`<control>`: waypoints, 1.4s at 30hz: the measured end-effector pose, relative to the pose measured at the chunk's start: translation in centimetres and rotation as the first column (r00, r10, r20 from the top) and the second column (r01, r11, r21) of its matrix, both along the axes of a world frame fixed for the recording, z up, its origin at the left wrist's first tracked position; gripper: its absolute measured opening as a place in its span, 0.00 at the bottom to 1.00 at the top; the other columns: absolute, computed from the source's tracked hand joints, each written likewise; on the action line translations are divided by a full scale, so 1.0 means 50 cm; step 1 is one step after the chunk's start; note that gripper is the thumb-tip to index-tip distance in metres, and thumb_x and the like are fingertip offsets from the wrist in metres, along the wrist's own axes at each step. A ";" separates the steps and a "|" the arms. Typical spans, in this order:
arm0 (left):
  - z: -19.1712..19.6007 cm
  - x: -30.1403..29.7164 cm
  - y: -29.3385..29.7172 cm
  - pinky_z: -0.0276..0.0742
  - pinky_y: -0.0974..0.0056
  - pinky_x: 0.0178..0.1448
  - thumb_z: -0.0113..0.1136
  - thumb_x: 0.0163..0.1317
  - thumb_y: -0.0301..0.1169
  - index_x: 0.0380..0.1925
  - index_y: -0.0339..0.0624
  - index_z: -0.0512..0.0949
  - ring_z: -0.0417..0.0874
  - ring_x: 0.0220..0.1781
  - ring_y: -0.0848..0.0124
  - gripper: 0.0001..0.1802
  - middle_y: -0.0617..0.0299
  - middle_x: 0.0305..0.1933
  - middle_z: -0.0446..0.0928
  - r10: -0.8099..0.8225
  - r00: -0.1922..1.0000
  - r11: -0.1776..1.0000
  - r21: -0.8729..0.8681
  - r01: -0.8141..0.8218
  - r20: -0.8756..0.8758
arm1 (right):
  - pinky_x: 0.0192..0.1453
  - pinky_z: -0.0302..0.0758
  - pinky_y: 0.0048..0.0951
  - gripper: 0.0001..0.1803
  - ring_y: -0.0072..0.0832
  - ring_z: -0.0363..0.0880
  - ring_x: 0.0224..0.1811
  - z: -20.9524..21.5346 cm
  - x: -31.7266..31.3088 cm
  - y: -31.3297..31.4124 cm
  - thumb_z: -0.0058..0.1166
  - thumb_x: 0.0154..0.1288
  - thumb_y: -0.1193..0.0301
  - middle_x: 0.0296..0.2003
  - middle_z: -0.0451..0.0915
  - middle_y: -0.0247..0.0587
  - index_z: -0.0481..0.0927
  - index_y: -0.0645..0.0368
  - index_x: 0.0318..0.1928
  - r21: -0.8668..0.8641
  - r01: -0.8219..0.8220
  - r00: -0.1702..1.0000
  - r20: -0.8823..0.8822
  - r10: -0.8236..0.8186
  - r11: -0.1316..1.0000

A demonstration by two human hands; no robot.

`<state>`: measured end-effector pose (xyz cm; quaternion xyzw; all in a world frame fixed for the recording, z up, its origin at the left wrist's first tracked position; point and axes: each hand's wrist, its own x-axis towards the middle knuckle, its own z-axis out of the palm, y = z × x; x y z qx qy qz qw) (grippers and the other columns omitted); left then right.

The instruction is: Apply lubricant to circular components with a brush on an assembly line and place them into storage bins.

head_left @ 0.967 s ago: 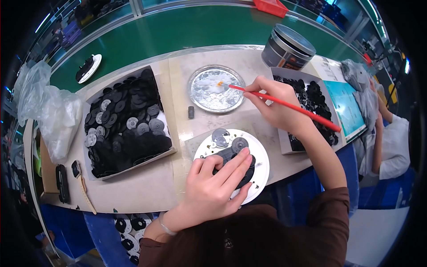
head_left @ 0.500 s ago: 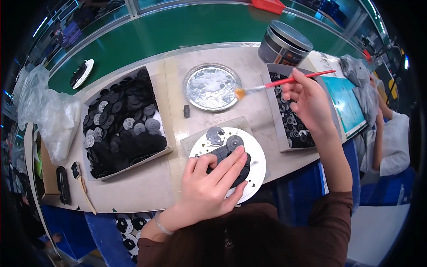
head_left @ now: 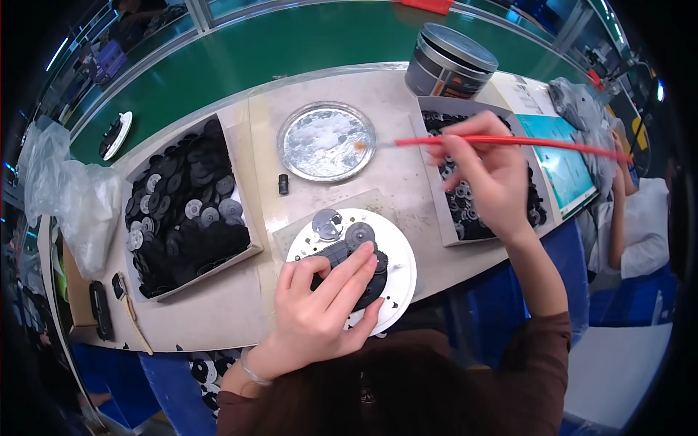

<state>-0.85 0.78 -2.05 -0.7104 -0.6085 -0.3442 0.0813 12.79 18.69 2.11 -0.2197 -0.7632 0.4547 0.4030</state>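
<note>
My right hand (head_left: 494, 185) pinches the red handle of a paintbrush (head_left: 476, 139), held nearly level. Its yellowish bristles are over the right part of a round silver metal dish (head_left: 326, 177) with white paste (head_left: 320, 132) in it. I cannot tell whether they touch the paste. My left hand (head_left: 316, 309) grips a white round plate (head_left: 401, 283) lying near the front edge of the table. Its fingers rest on the black geared part mounted there, hiding some of it, and the thumb is by the plate's near side. A dark grey gear (head_left: 360, 235) shows above the fingertips.
A carton of black and grey discs (head_left: 185, 211) stands left; a carton of small dark parts (head_left: 465, 207) stands right, beneath my right hand. Behind it is a dark tin (head_left: 451, 62). A small black cylinder (head_left: 283, 184) and a watch (head_left: 127, 309) lie leftward. Another person sits right.
The brush has swung level, and its bristles have gone from beside the dish's right rim to over the paste. My left hand stays on the plate. The whole view has shifted slightly.
</note>
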 end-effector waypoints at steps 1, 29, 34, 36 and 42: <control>0.001 0.001 0.001 0.61 0.69 0.34 0.62 0.37 0.33 0.36 0.40 0.78 0.66 0.28 0.70 0.21 0.67 0.46 0.76 0.001 1.000 1.000 -0.002 -0.001 0.003 | 0.24 0.75 0.15 0.04 0.22 0.77 0.31 -0.005 -0.017 0.008 0.47 0.61 0.77 0.30 0.77 0.42 0.70 0.65 0.35 0.122 -0.022 0.999 0.041 0.017 0.992; 0.001 -0.001 0.000 0.61 0.69 0.34 0.63 0.37 0.34 0.35 0.40 0.78 0.65 0.28 0.70 0.21 0.67 0.46 0.76 0.000 1.000 1.000 -0.010 0.000 0.005 | 0.10 0.64 0.12 0.08 0.21 0.76 0.23 0.006 0.059 0.010 0.41 0.64 0.69 0.22 0.75 0.43 0.64 0.58 0.30 -0.671 -0.105 0.994 -0.096 0.055 0.734; -0.001 0.002 0.000 0.62 0.69 0.35 0.63 0.36 0.33 0.34 0.38 0.78 0.65 0.28 0.70 0.20 0.65 0.44 0.77 -0.007 1.000 1.000 0.010 0.007 0.003 | 0.10 0.69 0.16 0.07 0.27 0.77 0.22 -0.008 0.098 -0.040 0.44 0.60 0.76 0.23 0.74 0.49 0.61 0.62 0.30 -0.508 -0.046 0.998 0.006 0.057 0.860; -0.002 0.002 -0.001 0.62 0.69 0.35 0.63 0.36 0.33 0.34 0.38 0.78 0.66 0.28 0.70 0.20 0.65 0.43 0.77 -0.007 1.000 1.000 0.015 0.007 0.000 | 0.15 0.72 0.18 0.05 0.30 0.77 0.23 -0.008 0.095 -0.057 0.43 0.59 0.79 0.25 0.74 0.51 0.60 0.64 0.31 -0.395 -0.088 0.996 -0.047 0.075 0.915; -0.003 0.001 -0.001 0.62 0.69 0.33 0.64 0.36 0.32 0.33 0.38 0.78 0.66 0.27 0.70 0.20 0.64 0.42 0.77 -0.011 1.000 1.000 0.024 0.011 -0.004 | 0.28 0.74 0.31 0.06 0.34 0.76 0.25 -0.019 0.103 -0.066 0.48 0.52 0.83 0.24 0.76 0.45 0.67 0.63 0.30 0.335 -0.298 0.954 0.092 0.284 0.894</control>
